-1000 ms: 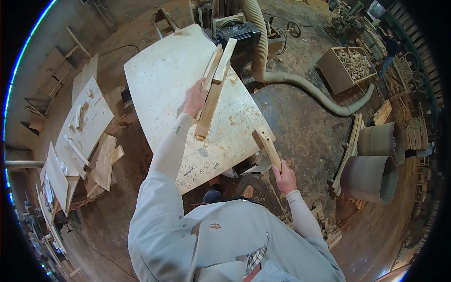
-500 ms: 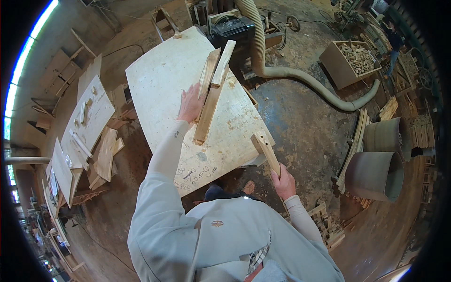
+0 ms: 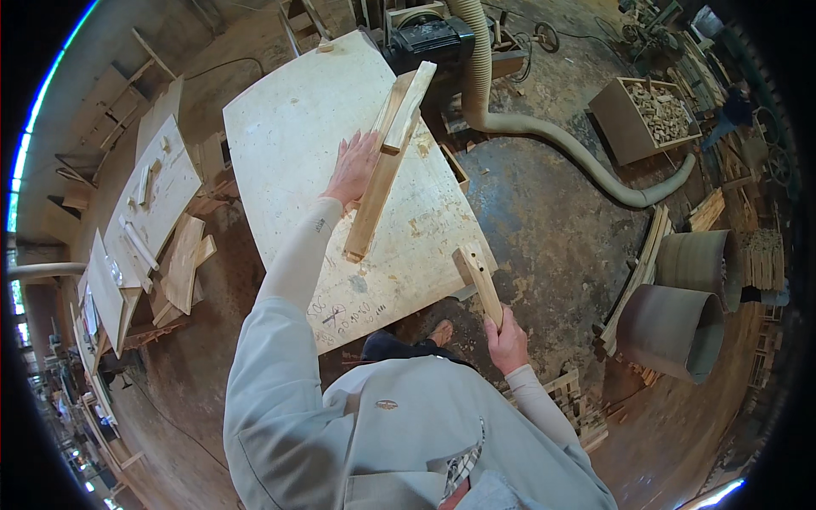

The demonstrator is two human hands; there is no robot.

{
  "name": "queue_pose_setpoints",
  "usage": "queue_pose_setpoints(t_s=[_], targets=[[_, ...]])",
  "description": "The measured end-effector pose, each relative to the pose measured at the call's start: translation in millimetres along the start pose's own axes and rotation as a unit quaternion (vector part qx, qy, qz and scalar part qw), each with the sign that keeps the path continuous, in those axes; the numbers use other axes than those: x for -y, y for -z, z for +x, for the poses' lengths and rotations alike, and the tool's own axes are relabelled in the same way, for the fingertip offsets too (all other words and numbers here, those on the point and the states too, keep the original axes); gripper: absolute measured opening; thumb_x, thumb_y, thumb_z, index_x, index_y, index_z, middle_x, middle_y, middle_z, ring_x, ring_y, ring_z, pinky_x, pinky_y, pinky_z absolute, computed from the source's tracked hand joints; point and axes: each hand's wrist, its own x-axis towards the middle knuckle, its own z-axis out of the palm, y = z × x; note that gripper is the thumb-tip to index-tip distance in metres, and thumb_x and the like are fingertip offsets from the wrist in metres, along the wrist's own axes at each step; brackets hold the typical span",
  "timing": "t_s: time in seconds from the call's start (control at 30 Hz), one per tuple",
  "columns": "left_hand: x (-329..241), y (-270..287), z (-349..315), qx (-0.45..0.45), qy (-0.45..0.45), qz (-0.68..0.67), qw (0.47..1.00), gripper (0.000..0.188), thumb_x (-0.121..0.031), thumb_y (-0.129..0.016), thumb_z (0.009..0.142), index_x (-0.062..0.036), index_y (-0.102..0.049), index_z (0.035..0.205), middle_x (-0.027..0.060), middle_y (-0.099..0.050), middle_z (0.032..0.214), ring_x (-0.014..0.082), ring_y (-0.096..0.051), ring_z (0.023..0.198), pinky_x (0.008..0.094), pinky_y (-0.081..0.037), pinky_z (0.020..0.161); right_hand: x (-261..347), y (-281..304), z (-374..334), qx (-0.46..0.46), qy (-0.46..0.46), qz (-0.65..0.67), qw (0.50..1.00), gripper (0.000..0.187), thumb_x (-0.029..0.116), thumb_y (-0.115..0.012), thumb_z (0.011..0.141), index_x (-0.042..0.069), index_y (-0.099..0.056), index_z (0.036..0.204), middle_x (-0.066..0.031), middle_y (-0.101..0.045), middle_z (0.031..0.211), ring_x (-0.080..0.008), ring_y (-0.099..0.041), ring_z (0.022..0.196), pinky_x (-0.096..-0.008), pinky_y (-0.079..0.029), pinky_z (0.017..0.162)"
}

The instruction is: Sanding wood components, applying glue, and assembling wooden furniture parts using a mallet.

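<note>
Head view, from where I stand: a pale tabletop (image 3: 285,115), tilted across the floor in this wide lens, with handwriting near its near edge.

Left hand (image 3: 351,166): laid out flat, palm down, fingers extended and a little apart, nothing gripped. Its fingertips reach the left side of a group of timber. The group: a long brown bar (image 3: 378,202) running obliquely over the tabletop; a shorter pale strip (image 3: 410,109) lying on the bar's far end; a third wooden piece (image 3: 393,106) alongside, to the left of the strip. Whether the palm presses on the wood or only on the table, I cannot tell.

Right hand (image 3: 507,342): fingers wrapped around the lower end of a hammer-shaped wooden piece (image 3: 484,285), at the table's near right corner. Its block-like head is uppermost (a dark spot shows on it, perhaps a hole). Contact between head and tabletop: cannot tell.

Around: a dark motor (image 3: 429,42) past the far edge; a ribbed hose (image 3: 578,153) curving over the floor to the right; a box (image 3: 620,136) of wood offcuts (image 3: 667,117); two open drums at right, the nearer drum (image 3: 667,327) greyish brown.
</note>
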Motion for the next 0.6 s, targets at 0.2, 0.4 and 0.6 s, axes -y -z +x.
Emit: queue_pose_setpoints(t_s=[0.2,0.4,0.6], targets=[[-2.5,2.5,7.4,-0.007,0.0,0.011,1.0,0.058,-0.036,-0.04,0.12,-0.0101,-0.039,0.172,0.0198,-0.04,0.177,0.045,-0.028,0.167,0.0613,-0.014,0.137,7.0,-1.6,8.4,0.002,0.002,-0.019,1.0,0.051,0.039,-0.062,0.111,0.006,-0.057,0.148,-0.0294,-0.076,0.119,-0.0516,-0.075,0.103,-0.0579,-0.06,0.084],[17.2,17.5,39.3,-0.011,0.004,0.02,1.0,0.057,-0.037,-0.038,0.12,-0.013,-0.039,0.173,0.0181,-0.041,0.177,0.0451,-0.028,0.167,0.06,-0.014,0.138,30.8,-5.9,42.3,0.025,-0.014,-0.015,0.999,0.046,0.033,-0.06,0.111,0.006,-0.055,0.148,-0.0336,-0.073,0.12,-0.0557,-0.071,0.108,-0.0607,-0.058,0.088],[54.8,33.6,85.0,-0.015,0.001,0.033,0.999,0.058,-0.037,-0.038,0.12,-0.0127,-0.039,0.173,0.0164,-0.042,0.177,0.0453,-0.028,0.167,0.0601,-0.016,0.137,55.0,-21.9,90.7,0.001,0.017,-0.022,1.0,0.049,0.04,-0.061,0.112,0.006,-0.056,0.147,-0.0317,-0.076,0.115,-0.0545,-0.073,0.101,-0.0601,-0.059,0.082]])
